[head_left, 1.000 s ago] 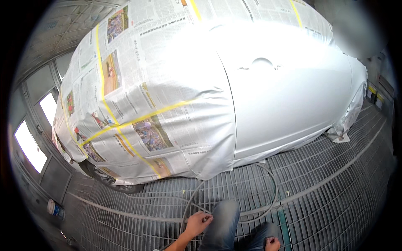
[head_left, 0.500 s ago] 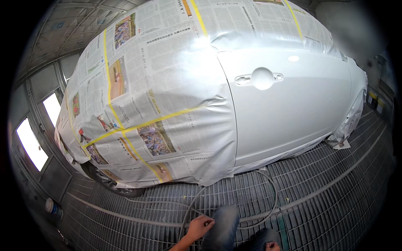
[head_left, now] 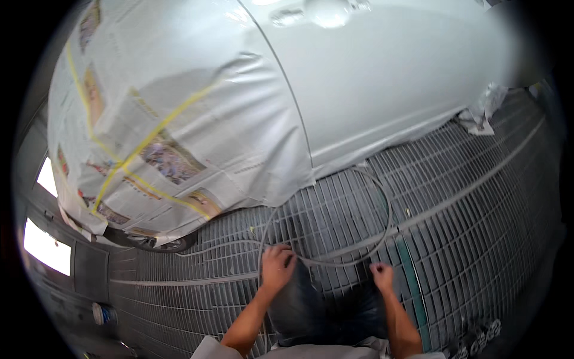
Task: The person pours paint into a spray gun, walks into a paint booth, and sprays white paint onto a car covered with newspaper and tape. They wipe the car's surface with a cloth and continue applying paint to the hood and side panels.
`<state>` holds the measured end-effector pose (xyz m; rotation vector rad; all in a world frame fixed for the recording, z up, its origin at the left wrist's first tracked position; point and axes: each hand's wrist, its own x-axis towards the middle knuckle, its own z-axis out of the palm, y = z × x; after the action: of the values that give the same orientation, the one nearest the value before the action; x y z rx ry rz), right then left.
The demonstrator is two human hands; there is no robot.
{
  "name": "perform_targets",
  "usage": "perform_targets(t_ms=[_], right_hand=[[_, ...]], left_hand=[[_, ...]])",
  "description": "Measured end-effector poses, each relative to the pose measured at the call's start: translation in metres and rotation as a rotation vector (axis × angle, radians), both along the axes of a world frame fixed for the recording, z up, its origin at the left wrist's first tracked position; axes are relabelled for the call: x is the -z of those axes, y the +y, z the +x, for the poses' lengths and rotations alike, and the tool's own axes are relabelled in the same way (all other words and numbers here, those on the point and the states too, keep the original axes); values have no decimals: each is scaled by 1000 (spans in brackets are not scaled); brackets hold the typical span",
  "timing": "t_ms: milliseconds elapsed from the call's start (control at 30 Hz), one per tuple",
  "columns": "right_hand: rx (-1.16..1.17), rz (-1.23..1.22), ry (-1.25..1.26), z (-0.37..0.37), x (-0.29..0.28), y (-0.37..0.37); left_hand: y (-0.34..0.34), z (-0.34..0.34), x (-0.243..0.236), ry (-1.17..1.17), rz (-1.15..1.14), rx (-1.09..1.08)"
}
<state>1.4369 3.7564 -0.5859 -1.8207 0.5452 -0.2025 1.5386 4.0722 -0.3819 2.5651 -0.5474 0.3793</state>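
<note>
A thin grey hose [head_left: 387, 209] loops over the metal floor grating [head_left: 478, 203] in front of me. My left hand [head_left: 277, 267] is closed around the hose where it comes back near my knees. My right hand [head_left: 382, 276] pinches the same hose a little further right. Both forearms rise from the lower edge, above my dark trousers [head_left: 311, 311]. Ahead stands a white car [head_left: 382, 84], its door bare and its left part wrapped in newspaper [head_left: 161, 131] held by yellow tape.
More masking paper [head_left: 481, 110] hangs at the car's far right end. A wheel [head_left: 161, 242] shows under the newspaper. A small can [head_left: 101, 312] lies on the floor at lower left, near bright wall panels [head_left: 45, 251]. A green strip [head_left: 409, 281] runs along the grating.
The view has tilted down and closer, so the car sits higher in the picture. Both hands have come up into view and now hold the hose loop.
</note>
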Motion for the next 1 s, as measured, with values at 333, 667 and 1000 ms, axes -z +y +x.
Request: perform_targets(t_ms=[333, 667, 1000], right_hand=[[-94, 519, 16, 229, 36, 81], [129, 330, -65, 413, 82, 145], [52, 526, -40, 386, 72, 166]], left_hand=[[-9, -22, -26, 91, 68, -164], [-33, -26, -46, 149, 131, -95], [-40, -28, -50, 209, 178, -163]])
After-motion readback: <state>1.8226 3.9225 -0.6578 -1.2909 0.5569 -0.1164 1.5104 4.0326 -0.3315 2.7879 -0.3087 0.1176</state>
